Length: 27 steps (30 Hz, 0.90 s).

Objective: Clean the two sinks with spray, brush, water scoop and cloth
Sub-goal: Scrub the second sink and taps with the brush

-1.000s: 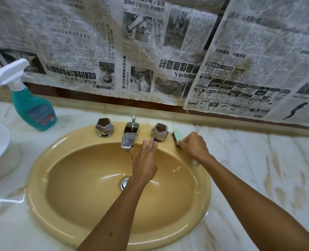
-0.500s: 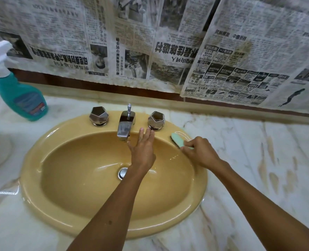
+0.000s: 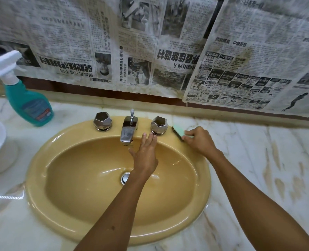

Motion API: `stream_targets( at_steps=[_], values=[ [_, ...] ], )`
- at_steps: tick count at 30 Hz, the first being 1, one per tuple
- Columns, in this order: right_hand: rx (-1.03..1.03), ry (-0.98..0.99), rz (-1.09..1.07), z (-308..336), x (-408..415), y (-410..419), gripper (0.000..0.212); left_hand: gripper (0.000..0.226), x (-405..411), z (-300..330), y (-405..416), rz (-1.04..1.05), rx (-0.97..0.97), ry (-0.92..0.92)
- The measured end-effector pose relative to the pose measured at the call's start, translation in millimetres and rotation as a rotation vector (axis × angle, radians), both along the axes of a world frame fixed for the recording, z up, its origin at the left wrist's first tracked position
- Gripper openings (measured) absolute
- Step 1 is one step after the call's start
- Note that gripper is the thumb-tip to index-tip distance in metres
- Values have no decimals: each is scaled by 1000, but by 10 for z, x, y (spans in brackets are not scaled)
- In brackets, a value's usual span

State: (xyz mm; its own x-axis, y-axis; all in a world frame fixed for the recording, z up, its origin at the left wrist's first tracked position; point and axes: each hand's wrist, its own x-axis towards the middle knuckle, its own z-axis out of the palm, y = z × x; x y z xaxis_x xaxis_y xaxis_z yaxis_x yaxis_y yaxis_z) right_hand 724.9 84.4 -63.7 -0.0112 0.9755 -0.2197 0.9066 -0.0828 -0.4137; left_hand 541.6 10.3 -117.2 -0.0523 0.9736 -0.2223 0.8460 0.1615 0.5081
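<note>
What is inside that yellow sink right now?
Inside the yellow sink a chrome drain plug shows at the bottom, and the open left hand hovers above the bowl. The forearm covers part of the basin, so that patch is hidden.

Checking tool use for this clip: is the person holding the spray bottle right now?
No: the spray bottle stands alone on the counter at far left, while the right hand grips the brush.

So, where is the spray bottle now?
In the head view, the spray bottle stands at far left on the marble counter, behind the sink.
</note>
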Motion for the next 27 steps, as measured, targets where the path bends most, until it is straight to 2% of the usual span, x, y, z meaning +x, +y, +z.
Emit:
stream_targets(
  at_steps=[3,8,10,12,15,17,19,22,27],
  values=[
    [-10,-56,77,-33,-199,-100,31,91,9,-11,-3,11,-3,-18],
    [-6,-89,-67,42,-54,277,22,91,21,-14,3,17,-7,-19],
    [-122,79,8,90,48,370,27,91,25,-12,6,24,-7,-19],
    [-286,169,122,258,222,470,24,90,43,-11,19,25,-13,-13],
    [-457,80,225,417,417,782,28,88,78,50,25,19,-31,24],
    [-458,81,255,318,325,879,25,87,75,83,34,9,-47,59],
    [-373,162,259,112,133,881,23,86,51,88,52,-11,-41,117],
    [-274,248,281,-12,36,850,34,86,42,81,68,-32,-19,219],
    [-433,130,316,245,710,780,33,88,74,62,68,-60,21,294]
  ],
)
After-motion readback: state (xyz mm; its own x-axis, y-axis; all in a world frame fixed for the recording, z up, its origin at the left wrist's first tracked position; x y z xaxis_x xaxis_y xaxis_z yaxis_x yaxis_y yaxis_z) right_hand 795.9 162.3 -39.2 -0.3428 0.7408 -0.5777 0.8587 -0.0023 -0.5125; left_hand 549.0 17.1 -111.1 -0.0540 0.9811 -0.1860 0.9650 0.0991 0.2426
